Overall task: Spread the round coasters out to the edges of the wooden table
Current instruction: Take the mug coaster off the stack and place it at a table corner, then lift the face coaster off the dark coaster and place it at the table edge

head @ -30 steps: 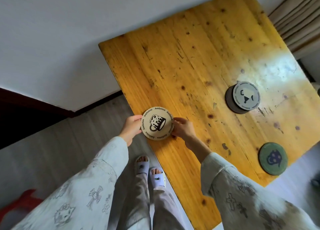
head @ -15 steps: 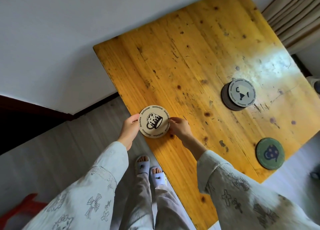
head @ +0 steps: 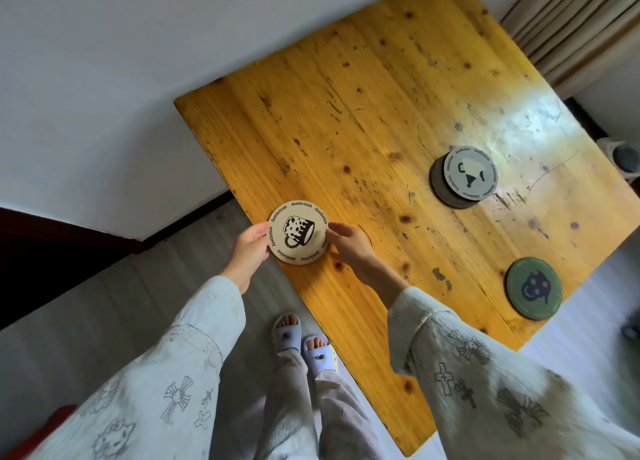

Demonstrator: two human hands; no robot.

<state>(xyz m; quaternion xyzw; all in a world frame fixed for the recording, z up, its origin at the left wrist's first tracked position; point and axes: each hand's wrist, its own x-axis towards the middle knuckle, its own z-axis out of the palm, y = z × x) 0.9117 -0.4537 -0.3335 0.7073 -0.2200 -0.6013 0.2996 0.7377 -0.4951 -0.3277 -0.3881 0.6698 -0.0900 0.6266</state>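
Observation:
A cream round coaster (head: pixel 298 232) with a black mug print lies at the left edge of the wooden table (head: pixel 363 120), slightly overhanging it. My left hand (head: pixel 247 248) touches its left rim from off the table. My right hand (head: pixel 349 243) rests on the table at its right rim, fingers spread and touching the edge. A grey coaster (head: pixel 470 172) sits shifted on top of a dark coaster (head: pixel 439 182) in the middle right. A green coaster (head: pixel 534 288) lies at the table's right edge.
A white wall runs along the table's far left side. Beige curtains (head: pixel 571 23) hang at the top right. My feet in pale slippers (head: pixel 301 345) stand on grey floor beside the table's near edge. Something red (head: pixel 45 428) shows at the bottom left.
The cream coaster has turned a little between my hands and stays at the left edge. My right fingers have loosened and spread at its rim.

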